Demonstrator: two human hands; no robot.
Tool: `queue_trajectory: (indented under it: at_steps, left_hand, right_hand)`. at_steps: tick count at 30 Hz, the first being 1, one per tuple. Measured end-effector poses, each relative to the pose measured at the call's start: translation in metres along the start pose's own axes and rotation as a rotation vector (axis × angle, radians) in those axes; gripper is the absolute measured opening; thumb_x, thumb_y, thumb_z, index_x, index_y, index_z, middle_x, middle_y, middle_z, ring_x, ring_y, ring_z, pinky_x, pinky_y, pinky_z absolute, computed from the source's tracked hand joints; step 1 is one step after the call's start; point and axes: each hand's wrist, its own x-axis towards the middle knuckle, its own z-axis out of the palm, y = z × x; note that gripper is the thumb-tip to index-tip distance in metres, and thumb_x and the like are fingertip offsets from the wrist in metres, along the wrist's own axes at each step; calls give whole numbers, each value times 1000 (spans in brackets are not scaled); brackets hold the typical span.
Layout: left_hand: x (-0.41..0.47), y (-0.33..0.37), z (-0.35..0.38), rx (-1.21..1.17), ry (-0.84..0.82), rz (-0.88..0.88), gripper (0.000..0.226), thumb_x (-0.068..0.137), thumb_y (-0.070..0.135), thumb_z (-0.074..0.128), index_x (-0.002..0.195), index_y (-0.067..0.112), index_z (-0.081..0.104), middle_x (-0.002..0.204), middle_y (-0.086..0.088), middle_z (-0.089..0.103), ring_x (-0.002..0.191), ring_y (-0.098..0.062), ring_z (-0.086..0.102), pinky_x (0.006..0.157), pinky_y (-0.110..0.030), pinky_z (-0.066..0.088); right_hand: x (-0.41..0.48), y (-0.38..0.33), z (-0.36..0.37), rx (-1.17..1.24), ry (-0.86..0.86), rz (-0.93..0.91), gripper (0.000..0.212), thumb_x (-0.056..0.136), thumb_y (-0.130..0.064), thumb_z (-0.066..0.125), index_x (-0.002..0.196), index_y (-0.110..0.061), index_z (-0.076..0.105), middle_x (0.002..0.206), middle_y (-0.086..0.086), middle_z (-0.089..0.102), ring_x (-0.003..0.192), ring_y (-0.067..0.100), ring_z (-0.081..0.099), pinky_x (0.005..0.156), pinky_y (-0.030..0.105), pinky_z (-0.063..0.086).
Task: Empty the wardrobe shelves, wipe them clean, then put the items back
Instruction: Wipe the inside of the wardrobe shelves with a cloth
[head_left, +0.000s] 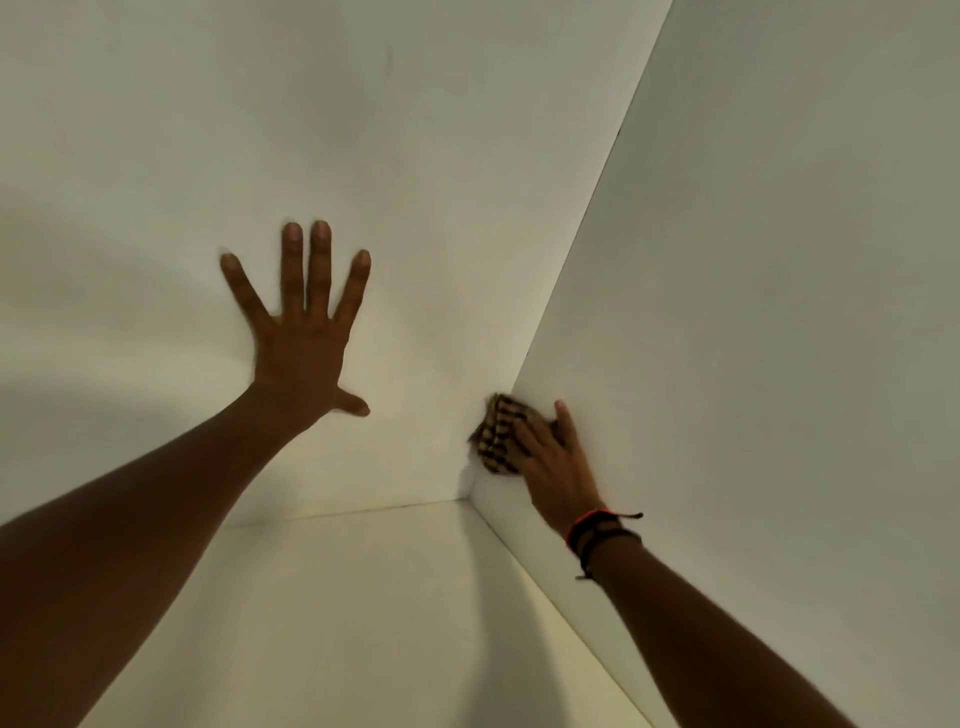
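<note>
Wardrobe shelf (337, 597) lies along the bottom of the view, a pale board that meets the back panel (415, 156) and the right side panel (779, 260) in a corner. Nothing stands on the part that shows, so the emptying looks done here and wiping is the step in hand.

Just above that corner a brown checked cloth (493, 441) is bunched against the side panel, its far edge at the seam where the two panels join. The right hand (556, 467) lies over the cloth with fingers fairly straight, pressing it to the panel rather than closing round it; its grip is open, a push and not a pinch. The left hand (298, 353) is well apart from it, spread wide and flat on the back panel, grip open and holding nothing, seemingly a brace for the reach. Dark and red bands (597, 535) circle the right wrist.

To do this well, I judge the cloth should be worked firmly into the seam, where dust tends to collect. It should then be drawn in overlapping strokes along the side panel and down onto the shelf board, from the back toward the front so dirt comes out rather than in. Spreading the bunched cloth flatter would cover more with each stroke.
</note>
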Motion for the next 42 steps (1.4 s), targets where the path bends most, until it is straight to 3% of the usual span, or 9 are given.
queue_trajectory:
  at_steps: [5,8,16,19,23,27,32,38,42]
  left_hand:
    - [0,-2,0,9,-14,-3,165,34,87,69,152,16,-20,155,-27,-24,145,-47,-14,103,-77,11]
    - [-6,-4,2,3,-31,-35,167,32,83,74,152,16,-19,155,-27,-25,144,-47,-15,103,-78,15]
    - [-15,17,-4,-36,-39,-98,157,43,56,90,154,16,-15,153,-32,-22,143,-52,-15,103,-78,17]
    - [-21,24,-2,-71,-42,-71,151,48,48,91,154,21,-13,154,-31,-23,143,-51,-15,103,-78,15]
    - [-29,24,-4,-78,-73,-39,146,53,51,88,154,25,-13,154,-29,-25,143,-48,-19,105,-78,13]
    - [-30,18,-5,-69,-58,-39,145,53,50,89,154,24,-12,154,-29,-25,143,-48,-19,105,-78,11]
    - [-34,22,-4,-43,-66,-41,144,55,56,85,154,23,-14,153,-31,-26,142,-49,-20,105,-77,16]
    - [-33,22,-6,-64,-67,-53,145,55,54,87,153,22,-15,152,-31,-28,142,-48,-23,107,-75,14]
    - [-34,24,-6,-59,-89,-46,144,57,56,84,153,21,-17,151,-31,-29,141,-49,-23,107,-75,17]
  right_hand:
    - [-59,-62,27,54,-92,-200,42,82,-6,61,120,-20,68,112,0,69,111,24,64,120,47,11]
    - [-88,-40,10,81,-111,-213,45,82,-7,41,106,-26,74,107,-2,67,111,23,63,119,52,12]
    - [-99,98,-94,-27,260,259,48,72,-8,65,121,-11,66,102,7,60,101,30,52,116,58,23]
    - [-135,78,-80,-11,198,69,54,71,-5,55,123,-15,66,113,9,52,110,32,47,113,56,26]
    - [-218,18,-57,66,-92,-230,39,74,-11,43,88,-27,76,104,1,61,107,24,58,121,52,10]
    - [-217,46,-84,50,-29,-49,41,70,-6,41,81,-25,76,102,2,66,102,25,63,120,55,9]
    - [-207,116,-129,25,217,232,38,78,1,64,110,-17,72,111,8,64,109,32,56,117,57,21]
    - [-285,69,-99,180,-150,-292,47,73,-7,34,76,-32,72,108,-15,67,118,7,57,123,43,-1]
    - [-289,91,-125,186,-228,-249,35,64,-18,39,67,-35,70,101,-23,67,114,2,61,120,52,6]
